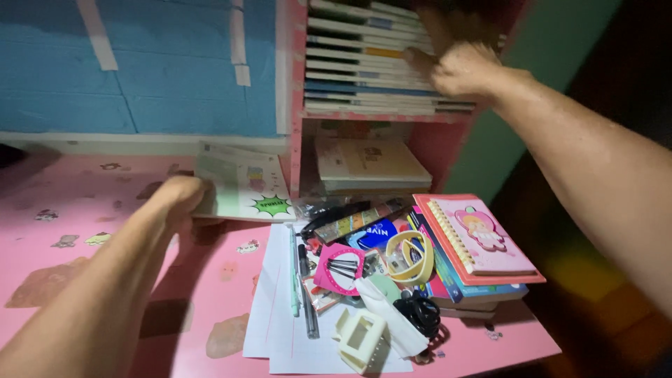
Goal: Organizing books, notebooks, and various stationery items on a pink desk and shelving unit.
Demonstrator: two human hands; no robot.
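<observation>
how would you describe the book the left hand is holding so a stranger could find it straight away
Start at the pink desk and look along its back edge, just left of the pink shelf unit. There the left hand grips a thin booklet by its left edge. Unlike the stacked books nearby, it has a pale green-and-white cover with a spiky green starburst near its bottom corner.

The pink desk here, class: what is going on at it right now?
A person works at a pink desk with both hands. The left hand holds a thin green-and-white booklet by its edge, just above the desk. The right hand reaches up to a stack of books lying flat on the upper shelf of a pink shelf unit. Near the front edge lies a jumble of pens, clips and tape rolls on white paper, beside a spiral notebook atop more books.
</observation>
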